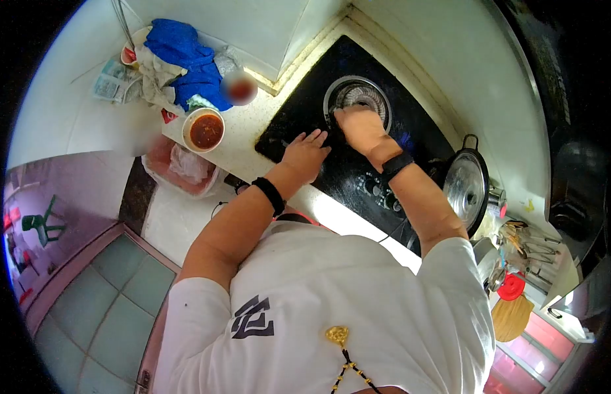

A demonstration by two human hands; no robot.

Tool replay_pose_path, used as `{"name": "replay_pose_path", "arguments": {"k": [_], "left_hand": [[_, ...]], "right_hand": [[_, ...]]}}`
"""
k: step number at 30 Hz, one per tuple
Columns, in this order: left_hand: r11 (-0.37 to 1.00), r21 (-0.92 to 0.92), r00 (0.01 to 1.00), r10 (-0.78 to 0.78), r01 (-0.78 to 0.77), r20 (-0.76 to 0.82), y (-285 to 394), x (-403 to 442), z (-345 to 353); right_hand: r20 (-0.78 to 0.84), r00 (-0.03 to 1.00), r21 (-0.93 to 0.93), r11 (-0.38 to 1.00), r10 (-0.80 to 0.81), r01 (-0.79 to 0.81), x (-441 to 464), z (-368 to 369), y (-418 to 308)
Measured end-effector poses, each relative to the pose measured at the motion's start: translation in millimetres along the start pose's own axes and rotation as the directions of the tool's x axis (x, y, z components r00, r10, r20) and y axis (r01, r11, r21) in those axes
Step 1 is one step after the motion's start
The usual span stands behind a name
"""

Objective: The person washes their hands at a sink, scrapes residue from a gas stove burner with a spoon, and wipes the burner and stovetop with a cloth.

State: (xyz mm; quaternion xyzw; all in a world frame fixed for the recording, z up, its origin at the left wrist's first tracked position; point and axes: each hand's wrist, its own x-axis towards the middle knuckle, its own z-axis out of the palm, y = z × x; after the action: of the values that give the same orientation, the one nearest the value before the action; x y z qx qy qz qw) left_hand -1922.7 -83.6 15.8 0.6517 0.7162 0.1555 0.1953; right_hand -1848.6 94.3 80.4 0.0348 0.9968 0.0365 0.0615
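Observation:
On the black glass top of the stove, my left hand lies palm down with its fingers spread. It holds nothing. My right hand is at the near rim of the round burner, its fingers curled and pressed together. Whatever those fingers hold, if anything, is hidden beneath the hand. A ribbed, greyish piece shows inside the burner ring beyond my fingertips. The stove's knobs are below my right wrist.
A bowl of red sauce stands on the counter at the left, near a blue cloth. Below it hangs a bin with a plastic bag. A lidded pot sits right of the stove, with utensils beyond.

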Motion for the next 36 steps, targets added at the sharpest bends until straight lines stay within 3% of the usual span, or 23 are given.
{"name": "replay_pose_path", "arguments": {"k": [4,8,10,11,15,19,22,29,33,36], "left_hand": [[0.999,-0.043,0.999,0.011,-0.013,-0.047,1,-2,1],[0.999,-0.050,0.999,0.015,-0.018,-0.050,1,-3,-1],[0.999,-0.032,0.999,0.016,-0.017,-0.042,2,-3,-1],[0.999,-0.034,0.999,0.021,-0.022,-0.039,2,-3,-1],[0.999,-0.035,0.999,0.015,-0.016,-0.032,1,-1,-1],[1.000,-0.013,1.000,0.014,-0.014,-0.022,1,-1,0],[1.000,-0.016,0.999,0.023,-0.023,-0.024,0,-1,1],[1.000,0.020,0.999,0.024,-0.024,0.028,-1,-1,-1],[0.999,0.017,0.998,0.051,-0.051,0.031,-3,-1,-1],[0.999,-0.001,0.999,0.042,-0.042,0.029,-3,0,-3]], "right_hand": [[-0.061,0.981,0.018,0.983,0.184,-0.183,-2,16,-13],[-0.129,0.972,0.045,0.980,0.196,-0.192,-7,21,-22],[-0.218,0.899,0.220,0.917,0.379,-0.333,-15,22,-23],[-0.120,0.875,0.272,0.863,0.469,-0.426,-23,12,-27],[-0.006,0.793,0.380,0.735,0.610,-0.562,-44,19,-42],[-0.196,0.801,0.371,0.799,0.565,-0.473,-42,50,-52],[-0.245,0.806,0.291,0.834,0.538,-0.468,-36,56,-56],[-0.096,0.862,0.194,0.858,0.498,-0.475,-31,44,-56],[-0.165,0.898,0.238,0.901,0.407,-0.364,-61,53,-44],[-0.131,0.900,0.225,0.897,0.415,-0.380,-67,40,-37]]}}
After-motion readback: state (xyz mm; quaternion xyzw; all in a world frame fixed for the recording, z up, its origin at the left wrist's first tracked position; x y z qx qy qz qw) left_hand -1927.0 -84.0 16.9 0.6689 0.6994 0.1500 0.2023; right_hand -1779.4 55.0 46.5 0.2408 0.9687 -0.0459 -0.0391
